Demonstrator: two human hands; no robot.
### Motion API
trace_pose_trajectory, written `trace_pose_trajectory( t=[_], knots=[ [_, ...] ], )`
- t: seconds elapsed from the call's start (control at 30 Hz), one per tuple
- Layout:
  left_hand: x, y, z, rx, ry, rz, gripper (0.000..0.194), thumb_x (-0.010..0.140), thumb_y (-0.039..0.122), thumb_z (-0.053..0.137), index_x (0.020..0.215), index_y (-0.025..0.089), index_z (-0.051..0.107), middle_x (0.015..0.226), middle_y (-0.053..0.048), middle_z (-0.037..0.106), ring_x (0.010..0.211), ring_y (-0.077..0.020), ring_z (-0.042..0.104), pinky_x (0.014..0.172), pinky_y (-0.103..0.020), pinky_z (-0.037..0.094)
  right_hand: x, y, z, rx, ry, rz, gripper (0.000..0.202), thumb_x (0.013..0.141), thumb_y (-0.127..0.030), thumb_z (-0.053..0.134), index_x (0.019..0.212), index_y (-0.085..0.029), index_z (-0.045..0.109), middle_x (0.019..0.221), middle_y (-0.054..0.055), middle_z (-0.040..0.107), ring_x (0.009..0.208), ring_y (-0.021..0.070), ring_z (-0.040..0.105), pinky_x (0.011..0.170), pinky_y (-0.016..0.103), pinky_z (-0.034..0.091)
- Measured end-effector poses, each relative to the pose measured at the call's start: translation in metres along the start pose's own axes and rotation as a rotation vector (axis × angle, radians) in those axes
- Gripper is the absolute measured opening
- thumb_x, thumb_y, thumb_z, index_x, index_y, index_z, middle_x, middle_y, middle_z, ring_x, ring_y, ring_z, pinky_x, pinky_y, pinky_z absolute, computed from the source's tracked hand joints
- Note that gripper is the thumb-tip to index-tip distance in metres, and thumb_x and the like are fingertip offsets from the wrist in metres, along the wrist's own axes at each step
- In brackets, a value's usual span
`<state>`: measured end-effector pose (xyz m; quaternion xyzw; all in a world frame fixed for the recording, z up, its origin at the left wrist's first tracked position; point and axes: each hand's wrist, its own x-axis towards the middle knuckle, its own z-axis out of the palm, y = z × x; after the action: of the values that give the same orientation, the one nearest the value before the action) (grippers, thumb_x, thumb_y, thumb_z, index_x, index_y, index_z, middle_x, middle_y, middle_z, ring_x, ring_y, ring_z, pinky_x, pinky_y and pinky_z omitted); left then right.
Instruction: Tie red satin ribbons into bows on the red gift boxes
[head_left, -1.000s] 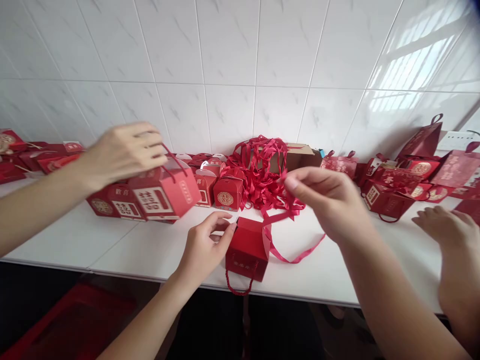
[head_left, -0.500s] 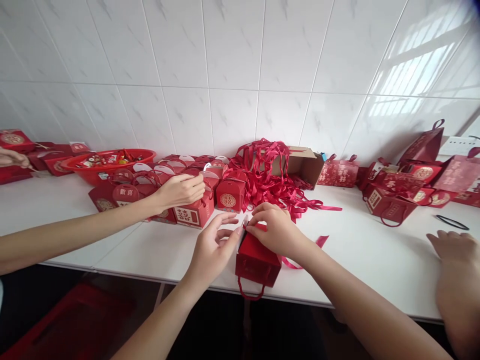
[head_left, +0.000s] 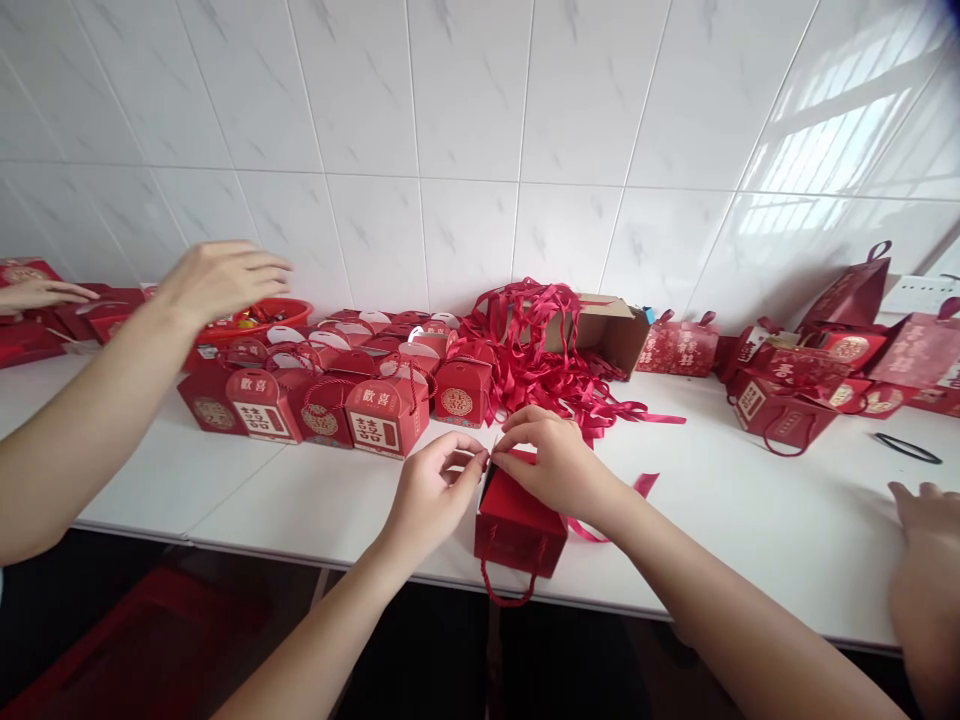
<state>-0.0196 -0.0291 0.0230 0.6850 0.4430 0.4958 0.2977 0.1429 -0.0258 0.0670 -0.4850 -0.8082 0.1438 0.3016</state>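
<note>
A red paper gift box (head_left: 521,535) lies on its side near the table's front edge, its twisted rope handle (head_left: 511,600) hanging over that edge. My left hand (head_left: 439,488) is at the box's left upper edge, thumb and fingers pinched together; what is between them is too small to make out. Across the top of the box rests my right hand (head_left: 551,460), fingertips bent and gripping the same edge. A strip of red ribbon (head_left: 589,532) runs out from the box's right side onto the white table (head_left: 720,540).
Rows of red boxes (head_left: 375,425) stand to the left, with a co-worker's hand (head_left: 221,280) above a red basin (head_left: 300,312). Behind are heaped ribbons (head_left: 540,340) and a cardboard box (head_left: 619,335). At right are more red boxes (head_left: 787,405), a black loop (head_left: 907,447) and another person's hand (head_left: 926,530).
My left fingers have closed together at the box edge; my right hand has hardly moved. The co-worker's hand at left has lifted off the boxes and moved left toward the basin.
</note>
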Motion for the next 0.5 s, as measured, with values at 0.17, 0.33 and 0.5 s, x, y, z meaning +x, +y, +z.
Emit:
trace_pose_trajectory(
  t=[0.17, 0.33, 0.5],
  knots=[
    [0.003, -0.020, -0.018, 0.347, 0.052, 0.074, 0.011, 0.083, 0.026, 0.048, 0.079, 0.019, 0.056, 0.082, -0.005, 0.064, 0.077, -0.0187, 0.064, 0.069, -0.029, 0.050, -0.010, 0.012, -0.014, 0.128, 0.135, 0.020, 0.020, 0.083, -0.034, 0.059, 0.098, -0.023, 0.067, 0.106, 0.007, 0.062, 0.099, 0.0224, 0.058, 0.086, 0.036, 0.044],
    [0.003, -0.042, -0.057, 0.995, -0.012, -0.067, 0.010, 0.072, 0.018, 0.050, 0.064, 0.020, 0.055, 0.080, -0.008, 0.065, 0.073, -0.0262, 0.063, 0.064, -0.034, 0.046, -0.033, 0.038, -0.036, 0.136, 0.159, 0.091, 0.025, 0.082, -0.043, 0.059, 0.096, -0.023, 0.064, 0.100, 0.006, 0.064, 0.095, 0.0222, 0.060, 0.082, 0.036, 0.047],
    [0.007, -0.035, -0.057, 0.938, 0.067, 0.045, 0.011, 0.078, 0.027, 0.050, 0.077, 0.020, 0.059, 0.087, -0.010, 0.065, 0.087, -0.0290, 0.062, 0.075, -0.039, 0.047, -0.051, 0.060, -0.031, 0.244, -0.053, 0.229, 0.033, 0.084, -0.052, 0.054, 0.095, -0.022, 0.061, 0.099, 0.006, 0.064, 0.096, 0.0211, 0.061, 0.085, 0.036, 0.048]
  ],
)
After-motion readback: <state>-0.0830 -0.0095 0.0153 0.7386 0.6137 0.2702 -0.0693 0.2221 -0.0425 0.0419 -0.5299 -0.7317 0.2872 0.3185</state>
